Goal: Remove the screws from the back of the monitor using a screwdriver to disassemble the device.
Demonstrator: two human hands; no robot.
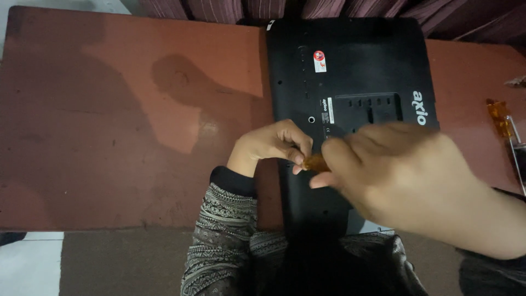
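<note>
A black laptop lies bottom side up on a reddish-brown table. My left hand rests at the laptop's left edge, fingers pinched on a small amber object, which looks like a screwdriver handle. My right hand is blurred and large in front, its fingers closed around the same amber object from the right. The tool's tip is hidden between my fingers.
A second amber-handled screwdriver lies on the table to the right of the laptop. Dark ribbed fabric lines the table's far edge. A patterned sleeve covers my left forearm.
</note>
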